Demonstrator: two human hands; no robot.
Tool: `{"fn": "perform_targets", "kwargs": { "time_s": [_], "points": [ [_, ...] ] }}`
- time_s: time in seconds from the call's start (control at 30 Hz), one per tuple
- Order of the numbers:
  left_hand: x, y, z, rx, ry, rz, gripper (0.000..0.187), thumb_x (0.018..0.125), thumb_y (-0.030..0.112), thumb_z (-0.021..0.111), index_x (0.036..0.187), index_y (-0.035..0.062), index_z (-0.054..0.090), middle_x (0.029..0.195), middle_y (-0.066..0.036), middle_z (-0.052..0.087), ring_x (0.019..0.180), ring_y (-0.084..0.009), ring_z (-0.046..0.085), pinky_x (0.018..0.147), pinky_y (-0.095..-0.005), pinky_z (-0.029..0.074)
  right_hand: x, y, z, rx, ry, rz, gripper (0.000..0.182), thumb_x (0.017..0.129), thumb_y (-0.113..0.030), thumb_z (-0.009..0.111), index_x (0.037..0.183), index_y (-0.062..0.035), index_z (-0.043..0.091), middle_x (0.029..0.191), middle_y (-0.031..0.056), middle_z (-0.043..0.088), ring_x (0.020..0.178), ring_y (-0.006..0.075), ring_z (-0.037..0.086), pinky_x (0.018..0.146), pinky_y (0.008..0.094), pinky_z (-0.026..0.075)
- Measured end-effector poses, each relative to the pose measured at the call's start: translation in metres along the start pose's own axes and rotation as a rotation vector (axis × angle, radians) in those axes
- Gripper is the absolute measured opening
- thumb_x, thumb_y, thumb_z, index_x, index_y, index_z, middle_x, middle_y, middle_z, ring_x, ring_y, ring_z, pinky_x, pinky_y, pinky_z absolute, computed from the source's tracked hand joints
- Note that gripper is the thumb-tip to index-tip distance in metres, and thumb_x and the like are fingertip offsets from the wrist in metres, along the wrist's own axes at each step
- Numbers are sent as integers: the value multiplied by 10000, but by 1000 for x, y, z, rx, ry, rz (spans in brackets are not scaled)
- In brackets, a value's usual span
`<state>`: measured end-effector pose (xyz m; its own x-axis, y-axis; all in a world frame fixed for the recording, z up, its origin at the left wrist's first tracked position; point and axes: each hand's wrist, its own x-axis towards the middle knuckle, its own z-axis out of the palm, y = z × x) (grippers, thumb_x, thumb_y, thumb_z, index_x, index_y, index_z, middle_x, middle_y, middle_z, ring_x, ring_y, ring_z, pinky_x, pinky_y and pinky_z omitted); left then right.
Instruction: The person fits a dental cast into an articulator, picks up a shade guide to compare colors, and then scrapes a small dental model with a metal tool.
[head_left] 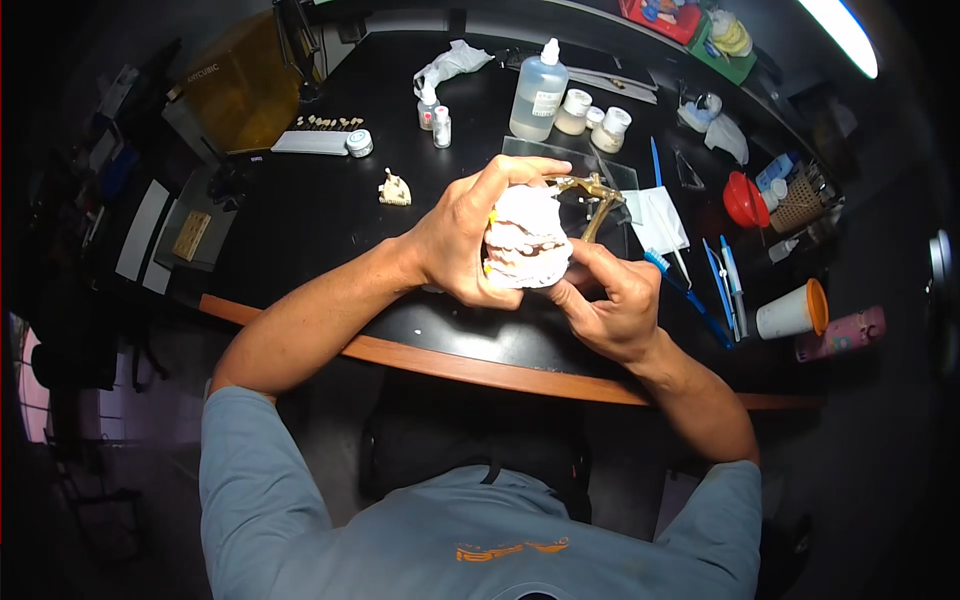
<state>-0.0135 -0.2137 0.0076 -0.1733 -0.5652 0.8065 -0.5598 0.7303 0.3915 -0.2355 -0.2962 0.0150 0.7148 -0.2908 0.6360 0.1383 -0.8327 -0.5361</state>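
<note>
My left hand (pixel 465 230) wraps around a white plaster dental model (pixel 527 215) with upper and lower casts, thumb below and fingers over the top. Strong light washes out much of its surface, and small yellow spots show at its left edge. A brass-coloured articulator frame (pixel 600 205) sticks out on the model's right. My right hand (pixel 615 305) is closed, with thumb and index finger pinching the lower right edge of the model; its other fingers are curled. Whether a small piece is between those fingertips is hidden. Both hands are raised over the black table (pixel 470 325).
A small tooth model (pixel 395 188) lies left of my hands. Behind stand a clear bottle (pixel 538 97), several jars and a glass plate (pixel 625 180). To the right lie a white tissue (pixel 660 220), blue-handled brushes (pixel 700 305) and a white cup (pixel 785 315). A wooden edge (pixel 480 367) runs along the front.
</note>
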Motion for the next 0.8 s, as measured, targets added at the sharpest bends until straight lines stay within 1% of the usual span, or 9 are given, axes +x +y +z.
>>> {"fn": "perform_targets", "kwargs": {
  "time_s": [0.07, 0.1, 0.33, 0.37, 0.47, 0.57, 0.67, 0.8],
  "points": [
    [-5, -5, 2, -56, -6, -16, 969, 537, 239, 897, 1370, -36, 483, 1436, -228, 599, 1121, -301, 716, 956, -358, 578, -1, 0, 0, 18, -20, 7, 335, 843, -95, 876, 1117, 35, 734, 759, 111, 771, 648, 161, 768, 572, 274, 575],
    [-6, -6, 3, -64, -4, -25, 985, 540, 253, 888, 1386, -51, 487, 1422, -212, 614, 1082, -282, 727, 940, -347, 585, -2, 2, 3, 27, 4, -5, 325, 835, -99, 878, 1095, 39, 740, 696, 96, 752, 583, 146, 739, 534, 270, 547],
    [-5, -6, -1, 3, -34, 47, 981, 522, 282, 892, 1355, -71, 515, 1413, -216, 612, 1055, -278, 718, 915, -347, 594, -4, 3, 4, 41, -14, -23, 291, 826, -85, 873, 1057, 41, 748, 631, 74, 717, 523, 122, 693, 503, 263, 519],
    [-3, -6, -1, 45, -29, 96, 990, 512, 295, 901, 1346, -73, 517, 1408, -220, 612, 1027, -284, 719, 896, -350, 603, -4, 1, 5, 41, -9, -30, 286, 823, -79, 871, 1054, 38, 749, 617, 64, 705, 513, 115, 681, 497, 259, 510],
    [-1, 3, -9, 86, -133, 52, 926, 519, 263, 931, 1246, -33, 439, 1392, -387, 576, 1135, -365, 724, 900, -376, 597, -4, 1, 6, 67, 3, -57, 286, 820, -76, 871, 1051, 39, 749, 611, 59, 699, 509, 110, 675, 493, 257, 502],
    [1, 2, -8, 96, -127, 101, 955, 510, 289, 955, 1246, -31, 438, 1414, -389, 562, 1108, -354, 732, 885, -372, 599, -4, 1, 3, 78, -19, -60, 298, 815, -83, 880, 1052, 43, 748, 602, 55, 691, 504, 113, 672, 493, 257, 499],
    [-1, 2, -9, 60, -128, 79, 956, 514, 297, 957, 1245, -34, 436, 1410, -396, 563, 1104, -354, 733, 886, -368, 598, -3, -1, 3, 54, -26, -69, 313, 808, -98, 892, 1048, 44, 749, 591, 54, 682, 497, 118, 667, 488, 258, 494],
    [0, 3, -9, 93, -119, 106, 959, 518, 320, 960, 1238, -39, 439, 1398, -397, 573, 1093, -353, 735, 883, -372, 601, -4, 0, 4, 52, -10, -84, 318, 807, -116, 898, 1038, 44, 750, 575, 47, 669, 484, 121, 657, 482, 260, 489]
  ]
}}
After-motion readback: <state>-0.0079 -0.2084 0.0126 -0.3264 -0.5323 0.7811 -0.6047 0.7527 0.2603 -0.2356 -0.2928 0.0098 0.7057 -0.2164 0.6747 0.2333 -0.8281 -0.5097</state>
